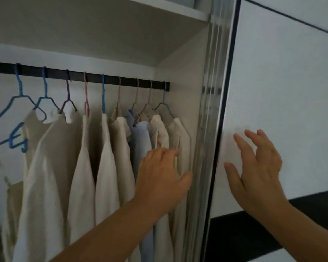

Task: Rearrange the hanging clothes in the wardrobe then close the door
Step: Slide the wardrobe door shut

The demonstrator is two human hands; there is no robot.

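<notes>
Several beige and white garments (80, 167) and one light blue shirt (143, 137) hang on coloured hangers from a black rail (110, 78) inside the wardrobe. My left hand (163, 176) reaches into the rightmost clothes, fingers loosely bent against a beige shirt (180, 133); whether it grips the cloth is unclear. My right hand (257, 167) is spread flat against the white sliding door (292, 91), just right of its dark edge (223, 103).
Two empty blue hangers (17, 118) hang at the left end of the rail. A shelf (121, 31) runs above the rail. The wardrobe side wall (186, 76) stands right of the clothes. A black band (263, 229) crosses the door low down.
</notes>
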